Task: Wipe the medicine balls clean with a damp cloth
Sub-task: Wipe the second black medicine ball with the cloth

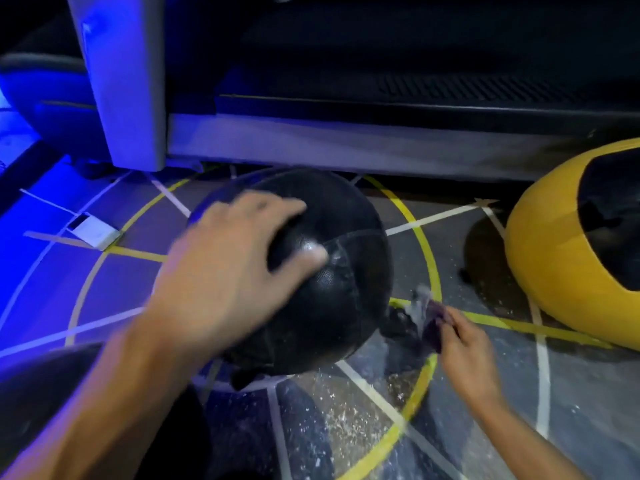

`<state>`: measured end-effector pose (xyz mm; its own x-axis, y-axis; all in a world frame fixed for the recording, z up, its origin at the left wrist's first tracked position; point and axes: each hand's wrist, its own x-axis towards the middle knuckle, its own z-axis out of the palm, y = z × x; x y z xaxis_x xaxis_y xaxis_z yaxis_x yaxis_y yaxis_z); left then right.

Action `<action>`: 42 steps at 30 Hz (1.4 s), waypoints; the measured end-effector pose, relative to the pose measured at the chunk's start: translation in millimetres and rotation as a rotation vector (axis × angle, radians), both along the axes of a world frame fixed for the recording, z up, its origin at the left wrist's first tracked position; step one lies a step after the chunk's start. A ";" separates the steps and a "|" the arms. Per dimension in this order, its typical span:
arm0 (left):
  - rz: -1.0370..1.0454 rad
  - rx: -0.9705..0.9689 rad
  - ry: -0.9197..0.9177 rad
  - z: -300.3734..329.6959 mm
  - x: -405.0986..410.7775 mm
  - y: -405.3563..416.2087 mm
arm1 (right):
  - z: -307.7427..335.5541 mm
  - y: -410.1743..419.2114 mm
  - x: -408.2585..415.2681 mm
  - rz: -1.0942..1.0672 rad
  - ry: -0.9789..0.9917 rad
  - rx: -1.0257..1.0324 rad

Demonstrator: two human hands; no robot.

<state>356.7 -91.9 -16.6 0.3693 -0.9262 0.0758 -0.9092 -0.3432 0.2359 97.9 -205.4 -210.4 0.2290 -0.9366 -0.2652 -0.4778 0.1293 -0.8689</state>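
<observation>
Right now the black medicine ball [332, 258] sits on the marked floor [485, 403], with the left hand [239, 268] spread open across its upper left side, fingers nearly straight, steadying it. The right hand [464, 344] pinches the bunched damp cloth [427, 311] low beside the ball's lower right flank, so the ball lies up and to the left of the cloth. A yellow medicine ball [547, 258] waits well apart on the right

Large black textured medicine ball [332, 271] filling the floor's middle, grey machine base [346, 147] close behind it, yellow and black ball [554, 265] blocking the right, open speckled taped floor [346, 420] in front, small white box [93, 232] lying left
</observation>
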 end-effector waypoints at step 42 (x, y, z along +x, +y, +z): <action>0.268 -0.289 0.112 -49.2 181.9 -40.7 | 45.4 -54.9 194.5 -0.101 -0.687 0.056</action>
<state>538.5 -132.6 -65.8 0.6150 -0.7428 0.2646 -0.7601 -0.4692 0.4496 292.4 -260.3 -165.0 0.2751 -0.9512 -0.1399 0.1946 0.1976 -0.9608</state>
